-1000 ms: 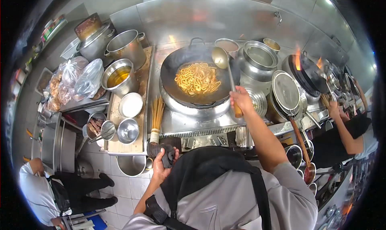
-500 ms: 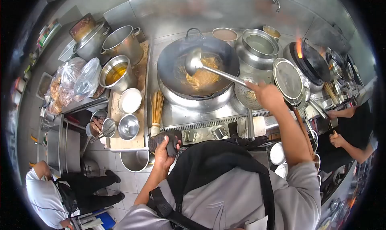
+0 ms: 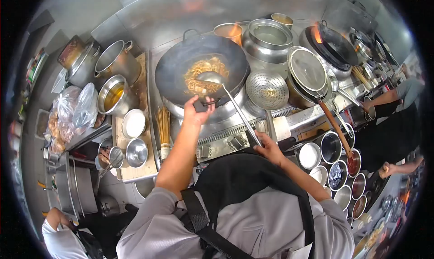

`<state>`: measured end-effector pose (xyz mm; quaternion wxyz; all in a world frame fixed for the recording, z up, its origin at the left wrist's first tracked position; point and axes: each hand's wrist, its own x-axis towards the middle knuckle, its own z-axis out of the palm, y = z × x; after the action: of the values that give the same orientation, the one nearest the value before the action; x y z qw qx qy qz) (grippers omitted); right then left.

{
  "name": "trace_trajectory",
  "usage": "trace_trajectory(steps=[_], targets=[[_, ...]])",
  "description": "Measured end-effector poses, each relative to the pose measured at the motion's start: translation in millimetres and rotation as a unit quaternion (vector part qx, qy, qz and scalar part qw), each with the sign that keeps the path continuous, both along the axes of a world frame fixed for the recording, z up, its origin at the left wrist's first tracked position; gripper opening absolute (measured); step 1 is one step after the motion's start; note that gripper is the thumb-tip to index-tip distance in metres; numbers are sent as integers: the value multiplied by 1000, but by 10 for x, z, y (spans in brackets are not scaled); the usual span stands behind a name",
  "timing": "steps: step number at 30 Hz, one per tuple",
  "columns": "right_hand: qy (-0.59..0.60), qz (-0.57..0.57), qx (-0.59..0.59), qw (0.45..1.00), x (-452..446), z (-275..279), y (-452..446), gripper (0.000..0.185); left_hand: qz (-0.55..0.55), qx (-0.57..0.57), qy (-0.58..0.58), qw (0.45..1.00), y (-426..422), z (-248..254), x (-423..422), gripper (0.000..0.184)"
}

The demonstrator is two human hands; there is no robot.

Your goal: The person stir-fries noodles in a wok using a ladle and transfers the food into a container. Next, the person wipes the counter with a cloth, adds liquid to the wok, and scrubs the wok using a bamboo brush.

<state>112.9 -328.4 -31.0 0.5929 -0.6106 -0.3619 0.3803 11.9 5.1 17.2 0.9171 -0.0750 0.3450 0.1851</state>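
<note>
While the black wok (image 3: 169,76) takes up mid-view, the perforated skimmer (image 3: 266,91) lies just right of it. Steel ladle (image 3: 236,106): bowl down in the wok, handle slanting toward the apron. Noodles (image 3: 212,69) heaped on the wok's bottom, around the bowl. Right hand (image 3: 270,149) clamped on the handle's end. Left hand (image 3: 197,115) at the near rim, curled round a small dark cloth (image 3: 200,106).

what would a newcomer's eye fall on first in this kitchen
Probably the big dark wok near the upper centre, holding noodles and the bowl of the ladle gripped by the right hand. The left hand is at the wok's near rim. Next, likely, the orange flame beside another wok at upper right.
</note>
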Motion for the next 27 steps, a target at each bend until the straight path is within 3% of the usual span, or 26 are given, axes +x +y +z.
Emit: trace_trajectory(steps=[2, 3, 5, 8, 12, 14, 15, 16, 19, 21, 24, 26, 27], targets=[[-21, 57, -99, 993, 106, 307, -78, 61, -29, 111, -20, 993, 39, -276, -22, 16], [-27, 70, -204, 976, 46, 1045, -84, 59, -26, 114, -21, 993, -39, -197, -90, 16], [-66, 92, -210, 971, 217, 1440, -145, 59, -4, 125, 9, 992, -244, 112, -174, 10], [-86, 123, -280, 948, 463, 1762, 22, 58, -18, 151, -17, 988, -285, 135, -158, 9], [-199, 60, -226, 952, 614, 1345, 553, 56, 20, 209, -44, 977, -501, -112, -338, 10], [-242, 33, -185, 952, 574, 1072, 649, 57, 26, 143, -17, 989, -813, -142, -614, 8], [-282, 6, -143, 949, 541, 1013, 658, 57, 48, 174, 5, 984, -1040, -142, -775, 12], [-287, 6, -139, 948, 499, 1095, 580, 57, 15, 179, 39, 983, -1093, -200, -935, 8], [-284, 57, -131, 948, 471, 1584, 187, 56, -13, 199, 30, 979, -1186, 366, -1039, 13], [-89, 115, -239, 960, 522, 1806, 26, 60, 14, 185, -9, 983, -840, 396, -791, 17], [-113, 131, -266, 948, 504, 1970, 190, 59, 21, 178, -34, 983, -409, 158, -410, 10], [-141, 129, -252, 949, 567, 1621, 402, 58, 59, 95, 4, 994, -352, 5, -274, 8], [-178, 92, -214, 956, 510, 1490, 541, 57, 26, 185, -13, 982, -483, -55, -382, 9]])
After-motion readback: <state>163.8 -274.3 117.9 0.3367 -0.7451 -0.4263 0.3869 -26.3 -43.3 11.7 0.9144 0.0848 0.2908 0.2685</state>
